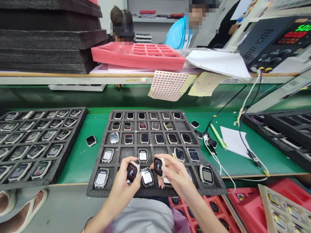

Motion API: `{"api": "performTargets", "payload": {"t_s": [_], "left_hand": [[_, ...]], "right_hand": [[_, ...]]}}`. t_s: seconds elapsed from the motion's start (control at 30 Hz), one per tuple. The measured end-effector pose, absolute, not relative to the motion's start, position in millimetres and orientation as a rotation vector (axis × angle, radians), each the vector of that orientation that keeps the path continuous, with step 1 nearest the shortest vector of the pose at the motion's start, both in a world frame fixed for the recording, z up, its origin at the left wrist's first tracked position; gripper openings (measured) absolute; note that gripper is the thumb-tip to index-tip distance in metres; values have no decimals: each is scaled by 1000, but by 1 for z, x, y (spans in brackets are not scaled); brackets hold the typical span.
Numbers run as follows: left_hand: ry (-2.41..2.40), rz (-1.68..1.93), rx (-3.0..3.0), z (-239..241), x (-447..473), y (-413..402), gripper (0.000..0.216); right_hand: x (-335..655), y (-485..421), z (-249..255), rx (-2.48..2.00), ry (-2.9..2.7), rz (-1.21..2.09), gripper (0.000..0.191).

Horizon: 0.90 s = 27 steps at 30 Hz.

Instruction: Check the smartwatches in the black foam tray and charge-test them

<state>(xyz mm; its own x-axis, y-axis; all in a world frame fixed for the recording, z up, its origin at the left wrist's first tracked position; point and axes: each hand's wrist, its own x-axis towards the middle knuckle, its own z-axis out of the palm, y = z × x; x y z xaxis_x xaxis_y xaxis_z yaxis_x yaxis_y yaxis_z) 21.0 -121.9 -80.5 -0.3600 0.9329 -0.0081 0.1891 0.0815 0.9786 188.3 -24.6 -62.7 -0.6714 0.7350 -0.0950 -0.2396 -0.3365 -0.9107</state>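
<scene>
My left hand (123, 181) is closed on a small square watch body (132, 171) with a dark lit screen, held over the near edge of a black foam tray (96, 174). My right hand (176, 174) grips a second watch body (158, 166), its screen facing me. Both are raised just above the tray's front rows. The tray holds several watch bodies in its pockets, some with lit white screens (143, 156), others dark (144, 138).
A second black tray (81, 121) of watch bodies lies at left, with a loose one (91, 140) on the green mat between. Cables, a green pen (218, 136) and paper lie right. Red trays (245, 207) sit below. Two people sit beyond the shelf.
</scene>
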Motion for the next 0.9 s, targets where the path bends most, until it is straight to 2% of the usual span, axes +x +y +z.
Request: {"api": "performTargets", "payload": {"t_s": [0.57,0.9], "left_hand": [[1706,1422,1088,-76,22,-125,33],[1514,1356,940,-76,24,-116,49]], "right_hand": [[189,-28,-62,-683,-1270,2033,36],[188,-24,-66,-605,-1286,2127,39]]}}
